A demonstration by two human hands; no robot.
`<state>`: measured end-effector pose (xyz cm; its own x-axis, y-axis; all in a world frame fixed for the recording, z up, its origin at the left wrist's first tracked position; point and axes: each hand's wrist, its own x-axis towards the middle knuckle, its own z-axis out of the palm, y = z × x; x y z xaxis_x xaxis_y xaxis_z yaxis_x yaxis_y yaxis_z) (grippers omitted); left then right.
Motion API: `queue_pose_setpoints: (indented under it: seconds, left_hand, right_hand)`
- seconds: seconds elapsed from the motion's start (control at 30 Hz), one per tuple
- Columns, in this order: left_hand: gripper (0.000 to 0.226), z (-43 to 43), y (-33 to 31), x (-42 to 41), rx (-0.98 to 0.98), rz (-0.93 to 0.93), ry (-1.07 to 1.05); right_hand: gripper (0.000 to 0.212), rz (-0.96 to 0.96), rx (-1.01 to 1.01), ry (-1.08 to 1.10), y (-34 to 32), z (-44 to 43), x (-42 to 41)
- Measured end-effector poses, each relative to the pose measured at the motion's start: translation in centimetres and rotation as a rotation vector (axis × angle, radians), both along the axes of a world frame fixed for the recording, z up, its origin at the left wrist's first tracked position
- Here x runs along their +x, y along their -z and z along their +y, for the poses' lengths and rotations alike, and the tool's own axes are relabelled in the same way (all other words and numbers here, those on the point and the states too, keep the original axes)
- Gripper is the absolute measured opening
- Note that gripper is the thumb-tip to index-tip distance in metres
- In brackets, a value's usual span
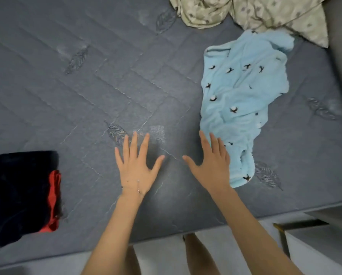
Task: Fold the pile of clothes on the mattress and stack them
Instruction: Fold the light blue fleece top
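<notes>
The mattress point(86, 76) carries the stack point(17, 195) at its left edge and the crumpled blue garment point(243, 96) on the right, I think to leave folding space between. My left hand point(135, 167) and right hand point(211, 167) hold nothing, fingers spread, the right at the garment's edge.

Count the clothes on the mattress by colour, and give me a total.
Light blue garment: 1
Beige patterned cloth: 1, a crumpled heap that could hold more
Dark folded garment: 1
Red garment: 1
Total: 4
</notes>
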<state>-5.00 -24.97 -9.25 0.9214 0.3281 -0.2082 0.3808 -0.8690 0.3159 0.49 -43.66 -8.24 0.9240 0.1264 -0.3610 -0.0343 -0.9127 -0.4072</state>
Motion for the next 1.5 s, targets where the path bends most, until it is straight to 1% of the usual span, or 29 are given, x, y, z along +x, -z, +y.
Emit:
queue_pose_setpoints:
  seconds: [0.17,0.27,0.4,0.5,0.63,0.7,0.73,0.8,0.83,0.87,0.93,1.0,1.1,1.2,1.23,1.3,1.33,1.37,1.43,1.47,1.5]
  left_hand:
    - [0.078,-7.2,1.2,3.4,-0.043,0.034,0.018]
    - [0.075,-10.1,2.3,5.2,-0.073,0.080,0.054]
    - [0.077,-13.1,4.1,7.4,-0.152,0.169,0.092]
    - [0.079,-15.0,5.0,8.9,-0.258,0.150,0.090]
    - [0.080,-16.7,6.2,11.3,-0.350,0.107,0.058]
    - [0.079,-17.2,6.9,12.6,-0.461,0.048,0.002]
    - [0.079,-17.5,7.3,13.4,-0.556,0.019,-0.058]
    - [0.082,-18.2,7.9,14.9,-0.783,0.010,-0.266]
    - [0.085,-18.6,8.3,15.5,-0.870,0.031,-0.376]
    - [0.086,-18.9,8.6,16.0,-0.915,0.059,-0.452]
    - [0.084,-19.6,9.1,16.4,-0.924,0.096,-0.511]
    - [0.076,-19.8,9.4,16.6,-0.933,0.099,-0.565]
    - [0.054,-19.4,9.3,16.8,-0.963,0.137,-0.666]
    - [0.021,-18.5,8.3,16.6,-1.067,0.150,-0.639]
    - [0.015,-18.2,7.7,16.3,-1.102,0.133,-0.617]
    - [0.013,-17.6,6.6,15.5,-1.133,0.081,-0.584]
    - [0.012,-17.4,6.1,15.1,-1.132,0.044,-0.577]
    - [0.010,-17.2,5.5,14.7,-1.130,0.003,-0.580]
    - [0.002,-16.7,4.5,13.7,-1.099,-0.064,-0.592]
    - [0.006,-16.4,4.1,13.2,-1.065,-0.097,-0.595]
    - [0.012,-16.1,3.8,12.6,-1.039,-0.126,-0.600]
  right_hand:
    - [0.087,-0.034,-0.044,0.077,0.6,-7.7,3.9]
    - [0.088,-0.026,-0.035,0.117,1.5,-9.8,5.5]
    - [0.087,-0.005,-0.023,0.160,3.1,-11.9,6.8]
    - [0.089,0.026,-0.018,0.202,4.4,-13.6,6.8]
    - [0.093,0.076,0.010,0.256,6.2,-15.4,6.8]
    - [0.093,0.109,0.028,0.270,7.1,-16.1,7.3]
    - [0.093,0.128,0.029,0.269,7.5,-16.4,7.6]
    - [0.094,0.157,0.061,0.273,8.3,-16.9,8.2]
    - [0.095,0.168,0.123,0.290,8.6,-17.0,8.4]
    - [0.095,0.180,0.218,0.315,8.9,-17.0,8.6]
    - [0.095,0.212,0.419,0.373,9.1,-16.4,8.8]
    - [0.094,0.218,0.501,0.395,9.3,-15.8,8.9]
    - [0.088,0.209,0.533,0.450,9.6,-15.4,8.9]
    - [0.083,0.245,0.611,0.560,9.5,-15.1,8.4]
    - [0.081,0.251,0.624,0.584,9.3,-14.9,8.1]
    - [0.071,0.252,0.636,0.622,8.6,-14.6,7.7]
    - [0.063,0.238,0.632,0.635,8.2,-14.4,7.5]
    - [0.051,0.219,0.627,0.639,7.7,-14.1,7.4]
    - [0.022,0.176,0.608,0.629,6.7,-13.5,7.0]
    - [0.013,0.164,0.609,0.628,6.2,-13.2,6.8]
    - [0.018,0.159,0.611,0.630,5.9,-13.0,6.5]
